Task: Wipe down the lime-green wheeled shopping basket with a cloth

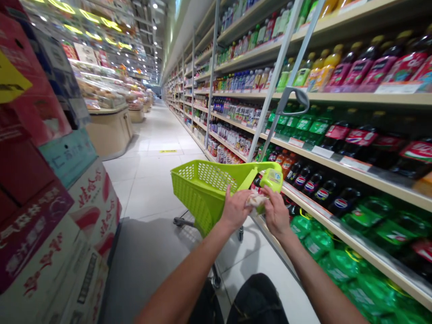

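Note:
A crumpled whitish tissue or cloth [255, 199] is bunched between my two hands, in front of the cart's handle end. My left hand [235, 210] pinches its left side, with the thumb raised. The fingers of my right hand [277, 217] are closed on its right side. Just beyond them stands a lime-green shopping cart [199, 195] with perforated basket walls and dark wheels. Its rounded green handle end [272, 179] rises right behind my right fingers; whether they touch it I cannot tell.
On the right, long shelves [337, 157] hold rows of soda bottles [347, 200] and juice bottles [332, 60]. Stacked drink cartons [40, 225] flank the left side. A tiled aisle [151, 148] runs ahead past a display counter [108, 128]. A grey hooked bracket [293, 101] juts from the shelf post.

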The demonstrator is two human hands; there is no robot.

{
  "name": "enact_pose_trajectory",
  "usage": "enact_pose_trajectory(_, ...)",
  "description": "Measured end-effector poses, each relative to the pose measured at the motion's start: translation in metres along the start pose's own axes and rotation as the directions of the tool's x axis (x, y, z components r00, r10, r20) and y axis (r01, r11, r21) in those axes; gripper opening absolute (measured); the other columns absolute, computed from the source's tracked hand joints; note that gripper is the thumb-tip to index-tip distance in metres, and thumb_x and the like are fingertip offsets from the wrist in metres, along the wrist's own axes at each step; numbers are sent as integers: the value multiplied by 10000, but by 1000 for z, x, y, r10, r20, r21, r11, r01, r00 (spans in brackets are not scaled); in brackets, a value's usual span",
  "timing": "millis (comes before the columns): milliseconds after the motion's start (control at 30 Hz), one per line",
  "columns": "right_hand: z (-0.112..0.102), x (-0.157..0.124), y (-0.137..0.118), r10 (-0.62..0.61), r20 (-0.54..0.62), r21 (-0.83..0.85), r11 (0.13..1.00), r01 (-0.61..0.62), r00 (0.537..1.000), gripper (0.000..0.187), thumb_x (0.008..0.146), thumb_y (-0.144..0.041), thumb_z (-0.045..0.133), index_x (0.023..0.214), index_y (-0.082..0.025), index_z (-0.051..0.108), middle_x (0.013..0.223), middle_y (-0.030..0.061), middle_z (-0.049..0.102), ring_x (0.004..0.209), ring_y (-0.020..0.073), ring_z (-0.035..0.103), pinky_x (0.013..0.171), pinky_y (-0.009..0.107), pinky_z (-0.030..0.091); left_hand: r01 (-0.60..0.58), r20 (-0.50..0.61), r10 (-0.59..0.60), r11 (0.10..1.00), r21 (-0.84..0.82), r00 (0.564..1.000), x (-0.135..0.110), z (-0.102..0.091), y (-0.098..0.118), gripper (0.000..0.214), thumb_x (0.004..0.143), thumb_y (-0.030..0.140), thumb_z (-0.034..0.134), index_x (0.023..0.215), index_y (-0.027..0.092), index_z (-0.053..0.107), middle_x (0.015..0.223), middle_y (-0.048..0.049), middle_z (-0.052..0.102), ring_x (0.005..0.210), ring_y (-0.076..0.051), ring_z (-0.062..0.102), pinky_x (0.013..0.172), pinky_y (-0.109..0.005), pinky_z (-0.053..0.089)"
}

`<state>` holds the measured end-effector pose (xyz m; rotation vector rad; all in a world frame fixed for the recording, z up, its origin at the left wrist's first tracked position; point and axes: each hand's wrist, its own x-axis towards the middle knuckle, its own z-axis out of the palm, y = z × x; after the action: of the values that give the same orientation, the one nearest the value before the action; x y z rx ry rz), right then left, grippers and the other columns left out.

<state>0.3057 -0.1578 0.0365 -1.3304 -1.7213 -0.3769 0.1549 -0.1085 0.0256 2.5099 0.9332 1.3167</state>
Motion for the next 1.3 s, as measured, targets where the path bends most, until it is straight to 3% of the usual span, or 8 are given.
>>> enact_pose_trajectory(233, -24, -10, 29, 41, -23, -82, 996, -43, 999, 351, 863, -308, 325, 1141, -210, 515, 1077, 74, 606, 1028, 226, 532, 901, 435, 405, 356, -117, -349, 933, 48, 930, -20, 1, -58, 220, 794, 194, 436, 977, 206, 558, 1039, -74, 645, 995, -208, 569, 1019, -577, 167)
enact_pose_trajectory(433, -42, -16, 52, 23, -71, -124, 992, -32, 997, 348, 852, -307, 325, 1076, -185, 561, 1060, 86, 603, 1007, 234, 530, 872, 427, 410, 28, -18, -29, 998, -58, 999, -23, 24, -19, 305, 771, 197, 495, 1073, 222, 525, 1145, -50, 599, 1092, -172, 512, 1072, -528, 52)
enact_pose_trajectory(667, -51, -17, 53, -105, -41, -405, 911, 80, 994, 324, 850, -256, 319, 1029, -178, 577, 988, 96, 637, 933, 231, 566, 865, 432, 352, 258, -46, -256, 966, 32, 966, -36, 20, -52, 285, 765, 172, 483, 1044, 193, 540, 1097, -76, 622, 1048, -205, 542, 1043, -575, 106)
enact_pose_trajectory(833, -27, -17, 28, -157, 181, -489, 842, 227, 971, 238, 826, -289, 425, 951, -211, 612, 908, 38, 672, 934, 225, 565, 959, 488, 184, 76, 19, -78, 995, 65, 997, -32, 33, -37, 332, 762, 166, 473, 1086, 228, 512, 1170, -46, 582, 1104, -179, 500, 1056, -552, 67)
enact_pose_trajectory(967, -25, -17, 35, -164, 224, -522, 812, 261, 961, 247, 833, -277, 427, 979, -201, 610, 938, 36, 667, 930, 210, 558, 960, 460, 184, 167, 20, -174, 970, 178, 985, -49, 7, -86, 303, 773, 151, 444, 1047, 240, 539, 1144, -45, 602, 1085, -185, 516, 1053, -544, 53)
enact_pose_trajectory(1100, -23, -19, 46, -171, 196, -558, 790, 253, 966, 256, 830, -304, 424, 974, -189, 602, 941, 45, 664, 947, 219, 548, 966, 474, 166, 499, -228, -447, 812, 303, 865, -76, -36, -154, 313, 779, 162, 428, 1065, 232, 534, 1185, -68, 573, 1111, -221, 498, 1035, -567, 68)
enact_pose_trajectory(1200, -15, -21, 47, -157, 133, -591, 780, 205, 979, 267, 818, -336, 439, 954, -171, 600, 941, 64, 659, 938, 228, 550, 971, 491, 149, 534, -254, -472, 781, 323, 844, -78, -35, -159, 340, 772, 152, 429, 1089, 223, 528, 1207, -77, 556, 1131, -226, 482, 1037, -558, 89)
enact_pose_trajectory(1300, -11, -22, 47, -192, 122, -585, 779, 227, 974, 268, 821, -325, 439, 972, -169, 596, 948, 68, 656, 943, 226, 550, 974, 481, 153, 359, -96, -348, 872, 332, 933, -71, -15, -139, 379, 757, 140, 443, 1114, 236, 522, 1225, -67, 543, 1151, -211, 467, 1056, -524, 86)
